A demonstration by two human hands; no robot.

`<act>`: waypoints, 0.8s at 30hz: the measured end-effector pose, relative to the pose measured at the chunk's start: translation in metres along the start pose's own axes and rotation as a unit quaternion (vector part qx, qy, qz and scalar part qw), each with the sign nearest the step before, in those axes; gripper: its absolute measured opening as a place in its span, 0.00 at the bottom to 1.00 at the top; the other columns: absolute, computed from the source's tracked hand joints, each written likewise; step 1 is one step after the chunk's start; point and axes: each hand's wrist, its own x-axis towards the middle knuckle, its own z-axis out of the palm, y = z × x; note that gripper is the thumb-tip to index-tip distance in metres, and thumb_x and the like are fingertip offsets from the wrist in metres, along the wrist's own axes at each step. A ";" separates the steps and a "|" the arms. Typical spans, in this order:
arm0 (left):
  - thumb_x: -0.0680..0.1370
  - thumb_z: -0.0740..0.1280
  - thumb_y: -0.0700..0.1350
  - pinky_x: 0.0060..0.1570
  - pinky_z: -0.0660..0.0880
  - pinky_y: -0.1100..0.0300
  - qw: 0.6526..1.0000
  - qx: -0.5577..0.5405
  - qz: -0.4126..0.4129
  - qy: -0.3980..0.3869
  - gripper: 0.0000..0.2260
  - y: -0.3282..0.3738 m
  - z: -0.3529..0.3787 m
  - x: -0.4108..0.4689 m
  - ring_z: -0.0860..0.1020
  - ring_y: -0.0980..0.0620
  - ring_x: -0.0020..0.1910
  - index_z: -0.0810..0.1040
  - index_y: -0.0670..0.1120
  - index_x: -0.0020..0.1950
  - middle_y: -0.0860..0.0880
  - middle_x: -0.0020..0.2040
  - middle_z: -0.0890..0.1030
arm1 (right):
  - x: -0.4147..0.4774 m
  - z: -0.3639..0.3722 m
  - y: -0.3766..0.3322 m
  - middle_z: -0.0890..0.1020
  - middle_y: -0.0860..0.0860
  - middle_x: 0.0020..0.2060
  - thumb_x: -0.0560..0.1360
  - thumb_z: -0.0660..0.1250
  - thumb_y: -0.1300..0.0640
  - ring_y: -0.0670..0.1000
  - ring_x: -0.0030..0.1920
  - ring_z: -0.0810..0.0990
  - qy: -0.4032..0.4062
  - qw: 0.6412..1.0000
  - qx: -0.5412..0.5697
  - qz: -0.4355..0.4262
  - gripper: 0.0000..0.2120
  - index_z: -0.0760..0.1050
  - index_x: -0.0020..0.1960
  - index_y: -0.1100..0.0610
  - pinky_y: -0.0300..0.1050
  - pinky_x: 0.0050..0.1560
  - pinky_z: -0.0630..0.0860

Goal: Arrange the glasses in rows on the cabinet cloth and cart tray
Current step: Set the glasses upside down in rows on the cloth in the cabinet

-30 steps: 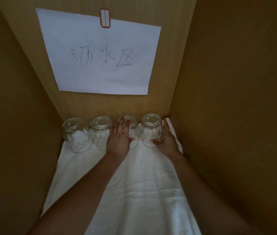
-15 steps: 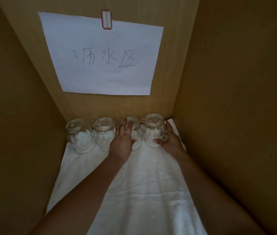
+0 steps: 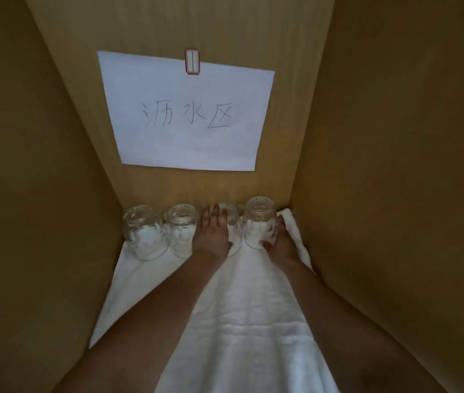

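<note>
Cloth (image 3: pixel 239 321), far edge: our left hand (image 3: pixel 213 236) curled round third glass (image 3: pixel 233 219), our right hand (image 3: pixel 282 242) gripped fourth glass (image 3: pixel 259 222).

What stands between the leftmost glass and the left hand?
In the head view, a single clear glass stands between the leftmost glass and the left hand, on the white cloth.

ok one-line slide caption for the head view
Left hand holds the third glass, right hand the rightmost glass, in a row of four on the white cloth.
</note>
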 end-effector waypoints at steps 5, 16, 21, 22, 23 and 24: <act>0.78 0.64 0.48 0.74 0.45 0.56 0.994 -0.017 0.053 0.091 0.36 -0.022 0.006 -0.037 0.51 0.47 0.77 0.46 0.42 0.78 0.44 0.78 0.50 | -0.044 0.009 0.028 0.66 0.60 0.72 0.79 0.57 0.50 0.58 0.71 0.67 0.040 0.991 -0.107 -0.076 0.30 0.56 0.75 0.64 0.44 0.71 0.59; 0.73 0.40 0.59 0.72 0.57 0.47 0.993 -0.054 -0.081 -0.060 0.36 -0.061 0.069 -0.144 0.60 0.43 0.75 0.66 0.43 0.73 0.44 0.75 0.63 | -0.038 0.022 0.003 0.61 0.64 0.73 0.78 0.59 0.59 0.60 0.74 0.58 0.037 0.985 -0.166 0.008 0.30 0.52 0.75 0.67 0.49 0.73 0.53; 0.82 0.45 0.57 0.75 0.45 0.50 0.980 -0.071 -0.170 -0.075 0.26 -0.051 0.065 -0.173 0.47 0.48 0.77 0.53 0.49 0.78 0.50 0.79 0.50 | -0.092 0.044 -0.011 0.54 0.57 0.76 0.79 0.56 0.54 0.58 0.76 0.50 -0.041 0.971 -0.233 -0.022 0.29 0.52 0.77 0.59 0.54 0.74 0.48; 0.79 0.42 0.59 0.75 0.45 0.50 0.979 -0.070 -0.177 -0.071 0.29 -0.046 0.067 -0.182 0.47 0.47 0.77 0.53 0.49 0.78 0.50 0.79 0.49 | -0.104 0.048 -0.012 0.52 0.55 0.77 0.79 0.55 0.53 0.58 0.76 0.48 -0.063 0.965 -0.252 -0.044 0.28 0.53 0.77 0.56 0.56 0.74 0.47; 0.75 0.37 0.62 0.74 0.45 0.49 0.979 -0.069 -0.179 -0.065 0.34 -0.040 0.068 -0.192 0.47 0.47 0.77 0.52 0.49 0.78 0.50 0.79 0.49 | -0.115 0.052 -0.013 0.52 0.54 0.77 0.79 0.54 0.52 0.59 0.77 0.47 -0.081 0.957 -0.270 -0.064 0.27 0.54 0.77 0.54 0.57 0.74 0.46; 0.73 0.34 0.62 0.74 0.45 0.49 0.980 -0.066 -0.179 -0.062 0.37 -0.035 0.070 -0.201 0.47 0.47 0.77 0.52 0.49 0.78 0.50 0.79 0.49 | -0.123 0.055 -0.013 0.52 0.53 0.77 0.79 0.53 0.52 0.59 0.77 0.47 -0.093 0.951 -0.283 -0.083 0.26 0.55 0.76 0.53 0.59 0.74 0.46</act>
